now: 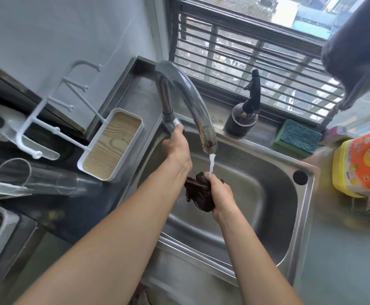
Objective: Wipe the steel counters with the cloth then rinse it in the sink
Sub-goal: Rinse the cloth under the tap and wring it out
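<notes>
Steel sink (298, 219) below my hands: right hand (220, 195) grips the cloth (198, 192) under the stream; left hand (176, 146) curls round the tap lever (172, 122). I'd squeeze, turn, repeat.

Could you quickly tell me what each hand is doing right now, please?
Left hand: grips the steel faucet handle.
Right hand: grips the bunched dark brown cloth under running water.

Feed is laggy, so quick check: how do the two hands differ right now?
The left hand reaches up and grips the faucet handle; the right hand is lower, over the sink, clutching the dark cloth. Water from the spout falls on the right hand, not the left. Both are bare.
</notes>
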`<state>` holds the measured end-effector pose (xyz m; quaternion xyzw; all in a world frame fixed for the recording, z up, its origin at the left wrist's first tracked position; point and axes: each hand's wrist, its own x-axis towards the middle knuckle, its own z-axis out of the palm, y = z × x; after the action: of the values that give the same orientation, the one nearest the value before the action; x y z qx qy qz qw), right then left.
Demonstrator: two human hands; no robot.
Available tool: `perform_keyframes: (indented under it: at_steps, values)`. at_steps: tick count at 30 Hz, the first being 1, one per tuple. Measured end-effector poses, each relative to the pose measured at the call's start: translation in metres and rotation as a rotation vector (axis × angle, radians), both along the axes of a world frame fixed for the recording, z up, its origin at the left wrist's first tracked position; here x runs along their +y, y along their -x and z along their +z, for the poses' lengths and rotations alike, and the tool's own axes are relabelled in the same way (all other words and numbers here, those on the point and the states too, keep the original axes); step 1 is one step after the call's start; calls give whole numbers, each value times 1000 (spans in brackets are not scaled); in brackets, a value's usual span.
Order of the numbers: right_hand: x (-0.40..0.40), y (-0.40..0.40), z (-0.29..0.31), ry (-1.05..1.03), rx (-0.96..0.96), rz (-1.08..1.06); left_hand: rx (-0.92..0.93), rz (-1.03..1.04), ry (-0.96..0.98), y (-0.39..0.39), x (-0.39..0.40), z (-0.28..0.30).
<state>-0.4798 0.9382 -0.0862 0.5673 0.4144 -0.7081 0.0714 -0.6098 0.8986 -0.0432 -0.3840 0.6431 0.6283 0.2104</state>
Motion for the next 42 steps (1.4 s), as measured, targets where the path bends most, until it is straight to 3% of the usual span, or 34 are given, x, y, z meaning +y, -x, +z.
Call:
perform_keyframes:
  at_steps: [9, 20, 35, 38, 42]
  values:
    - [-3, 12, 6, 19, -2, -10, -5, 36, -107, 3, 6, -1]
    - [-7, 21, 10, 10, -14, -12, -76, -185, -112, 11, -8, -8]
    - [2, 12, 7, 23, 18, -72, -53, 23, -65, 4, 6, -12]
    - [4, 11, 7, 41, 74, -56, -40, -59, -48, 3, 1, -9]
    - [17, 6, 4, 39, 130, 198, 67, -351, -55, -4, -21, -19]
